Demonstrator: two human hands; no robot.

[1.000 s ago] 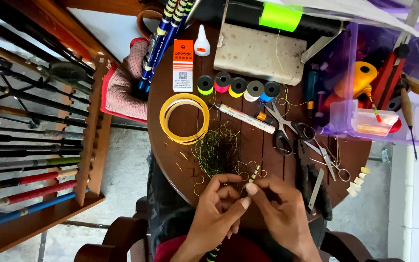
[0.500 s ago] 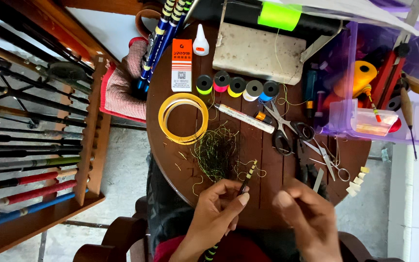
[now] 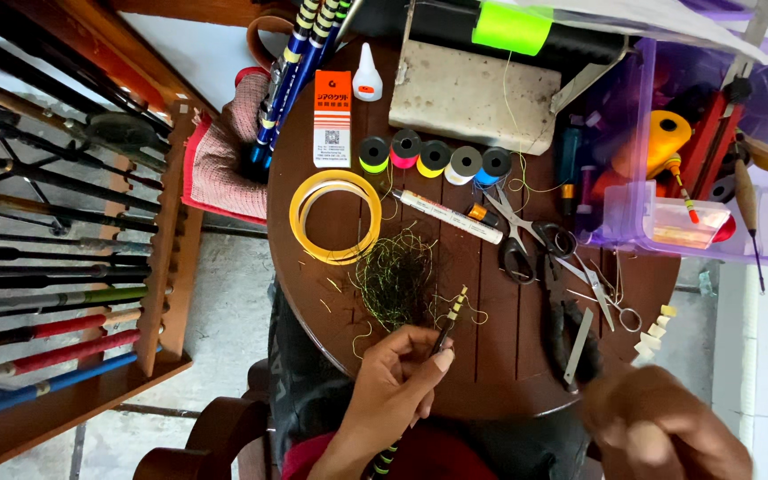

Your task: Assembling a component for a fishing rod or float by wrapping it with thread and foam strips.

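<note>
head view: left hand (image 3: 395, 380) pinches striped rod tip (image 3: 452, 313), poking past fingers.

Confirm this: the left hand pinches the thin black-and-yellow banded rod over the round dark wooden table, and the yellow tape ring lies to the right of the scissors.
Not quite. The head view shows the yellow tape ring left of the scissors, not right. The rest holds: the left hand pinches the thin black-and-yellow banded rod over the round dark wooden table.

Left hand (image 3: 393, 378) pinching a banded rod tip (image 3: 452, 313) beside tangled thread (image 3: 395, 277); right hand (image 3: 660, 431) blurred, apart.
</note>
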